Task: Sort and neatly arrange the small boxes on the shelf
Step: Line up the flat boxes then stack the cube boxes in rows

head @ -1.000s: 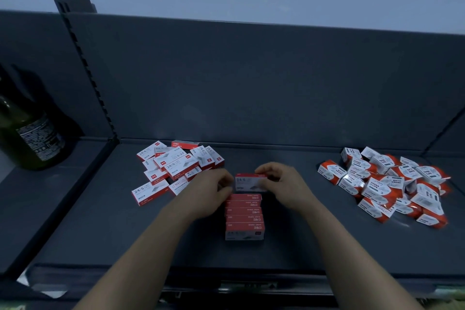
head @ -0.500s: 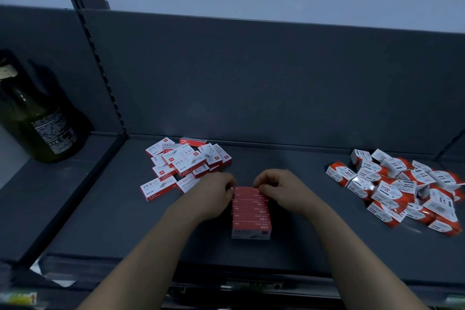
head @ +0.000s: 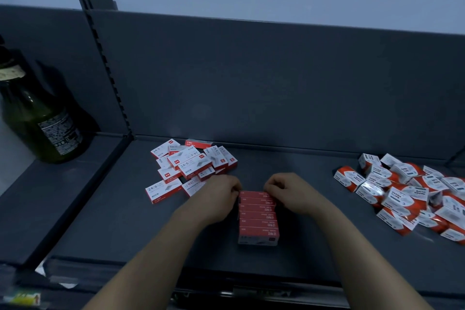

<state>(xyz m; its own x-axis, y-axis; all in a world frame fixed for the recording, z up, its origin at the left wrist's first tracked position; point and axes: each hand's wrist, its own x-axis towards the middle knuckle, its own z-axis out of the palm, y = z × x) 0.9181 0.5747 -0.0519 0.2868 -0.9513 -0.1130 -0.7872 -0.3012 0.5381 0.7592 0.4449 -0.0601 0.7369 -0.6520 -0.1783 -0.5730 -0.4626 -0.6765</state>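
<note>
Small red-and-white cardboard boxes (head: 191, 166): most lie in a loose heap at the back left of the dark grey metal shelf (head: 125, 221), tilted and overlapping, not sorted

Done so far: one tight row of red boxes (head: 259, 219) mid-shelf near the front edge. Six or so stand on edge, face to face, running front to back, and the edges look flush

Left hand (head: 221, 196) and right hand (head: 286, 191) are at the far end of that row, fingers curled, each pinching one end of the rearmost box (head: 254, 194). Hands are near each other, not touching. My read: squaring that box against the row

Heap of white-and-orange packets (head: 407, 194) at right, well apart from the row, jumbled, looks untouched

Progress guess: early, well under half. Left heap has roughly a dozen to go, right heap more

Containers: no bin, tray or divider in view, everything sits bare on the shelf. All boxes closed, contents not visible. Dark green glass bottle (head: 37, 121) with a paper label stands in the next bay left, past the slotted upright (head: 110, 78). Can't tell its fill level through the dark glass
</note>
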